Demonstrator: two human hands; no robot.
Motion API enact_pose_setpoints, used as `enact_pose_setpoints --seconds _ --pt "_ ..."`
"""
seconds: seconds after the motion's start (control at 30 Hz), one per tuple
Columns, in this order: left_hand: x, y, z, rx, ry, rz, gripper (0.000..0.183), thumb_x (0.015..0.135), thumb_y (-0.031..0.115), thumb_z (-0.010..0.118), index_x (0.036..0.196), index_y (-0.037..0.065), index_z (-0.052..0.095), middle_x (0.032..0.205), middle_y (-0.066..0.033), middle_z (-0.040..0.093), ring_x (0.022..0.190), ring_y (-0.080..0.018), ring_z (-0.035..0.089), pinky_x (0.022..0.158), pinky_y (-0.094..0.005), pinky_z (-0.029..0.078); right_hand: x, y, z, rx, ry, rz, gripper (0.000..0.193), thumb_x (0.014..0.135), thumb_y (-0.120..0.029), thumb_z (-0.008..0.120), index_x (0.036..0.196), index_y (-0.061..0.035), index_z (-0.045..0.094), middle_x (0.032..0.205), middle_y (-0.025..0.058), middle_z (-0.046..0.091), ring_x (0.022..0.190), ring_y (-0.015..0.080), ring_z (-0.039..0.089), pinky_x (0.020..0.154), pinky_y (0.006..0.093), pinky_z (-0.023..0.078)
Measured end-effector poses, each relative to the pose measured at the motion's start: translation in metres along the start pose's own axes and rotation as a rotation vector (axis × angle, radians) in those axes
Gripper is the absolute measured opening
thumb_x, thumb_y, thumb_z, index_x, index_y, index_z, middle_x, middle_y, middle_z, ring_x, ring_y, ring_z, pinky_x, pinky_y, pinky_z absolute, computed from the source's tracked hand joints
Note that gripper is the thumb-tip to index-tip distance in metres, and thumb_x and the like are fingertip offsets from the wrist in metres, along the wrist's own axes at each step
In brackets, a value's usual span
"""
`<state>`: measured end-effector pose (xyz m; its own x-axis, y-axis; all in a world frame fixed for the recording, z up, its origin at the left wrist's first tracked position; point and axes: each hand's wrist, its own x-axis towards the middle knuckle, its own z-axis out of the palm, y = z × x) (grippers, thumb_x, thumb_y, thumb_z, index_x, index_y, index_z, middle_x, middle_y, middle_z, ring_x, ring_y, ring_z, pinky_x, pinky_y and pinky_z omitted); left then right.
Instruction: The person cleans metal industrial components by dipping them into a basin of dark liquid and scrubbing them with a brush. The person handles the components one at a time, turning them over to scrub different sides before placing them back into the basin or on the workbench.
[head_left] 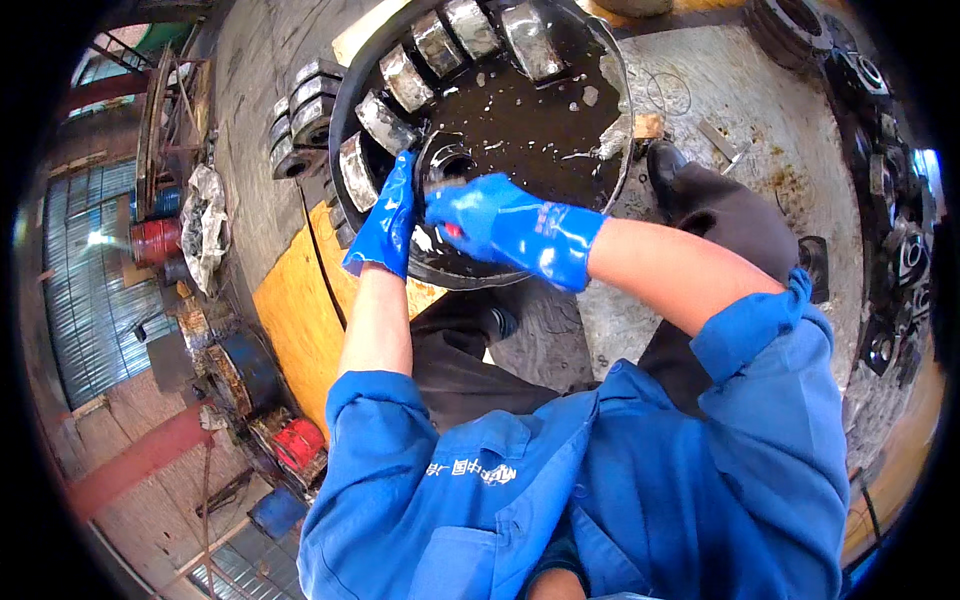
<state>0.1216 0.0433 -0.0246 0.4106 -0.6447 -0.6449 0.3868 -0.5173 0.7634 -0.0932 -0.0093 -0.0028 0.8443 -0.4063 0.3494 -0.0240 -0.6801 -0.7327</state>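
Both my hands wear blue rubber gloves and work over a wide round tub (624, 120) of dark liquid. At the tub's near left, a dark, wet metal ring (447, 160) shows its bore. My left hand (393, 212) holds this ring at its left side, fingers pointing away from me and its thumb hidden. Close beside it, my right hand (480, 215) is closed at the ring's near edge. A bit of red shows under that fist; what it grips is mostly hidden and blurred. Several shiny metal rings (407, 80) stand along the tub's far and left inner wall.
Outside the tub on the left, more metal rings (312, 110) are stacked. A yellow board (300, 300) lies nearer me. To the right are a wooden block (648, 126), a flat metal strip (716, 142) and several dark round parts (880, 200). My shoe (665, 165) is beside the tub.
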Motion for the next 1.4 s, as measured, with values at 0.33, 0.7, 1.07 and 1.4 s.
enact_pose_setpoints --seconds 0.33,0.7,1.07,1.4 --pt "-0.005 -0.011 -0.017 -0.005 0.05 0.072 0.059 0.105 0.046 0.053 0.149 0.007 0.051 0.144 -0.0091 0.059 0.127 -0.0251 0.057 0.111 -0.0353 0.042 -0.021 -0.002 0.003 -0.233 -0.465 -0.083 0.034 0.078 -0.013 0.071 0.111 -0.0095 0.069 0.118 0.0106 0.067 0.093 0.0315 0.072 0.074 0.0474 0.058" --pt "-0.01 -0.027 -0.031 0.014 0.097 0.133 0.059 0.105 0.046 0.053 0.148 0.006 0.051 0.144 -0.0097 0.059 0.127 -0.0253 0.057 0.111 -0.0355 0.042 -0.019 0.015 -0.023 -0.502 -0.542 -0.084 0.033 0.081 -0.018 0.07 0.114 -0.0146 0.068 0.139 0.0094 0.062 0.102 0.0304 0.072 0.08 0.049 0.057" --pt "-0.015 -0.036 -0.038 0.036 0.117 0.154 0.059 0.105 0.046 0.054 0.148 0.006 0.051 0.144 -0.0102 0.058 0.127 -0.0255 0.057 0.111 -0.0358 0.042 -0.007 0.03 -0.006 -0.551 -0.226 -0.168 0.025 0.088 -0.016 0.064 0.112 -0.016 0.07 0.133 0.0074 0.065 0.097 0.026 0.07 0.083 0.0464 0.054" --pt "-0.017 -0.04 -0.042 0.051 0.124 0.176 0.059 0.105 0.046 0.055 0.148 0.005 0.051 0.144 -0.0107 0.058 0.127 -0.0257 0.057 0.111 -0.036 0.042 0.013 0.027 -0.022 0.028 -0.152 0.42 0.022 0.09 -0.023 0.069 0.11 -0.016 0.074 0.1 0.0158 0.074 0.092 0.0375 0.071 0.081 0.045 0.058"
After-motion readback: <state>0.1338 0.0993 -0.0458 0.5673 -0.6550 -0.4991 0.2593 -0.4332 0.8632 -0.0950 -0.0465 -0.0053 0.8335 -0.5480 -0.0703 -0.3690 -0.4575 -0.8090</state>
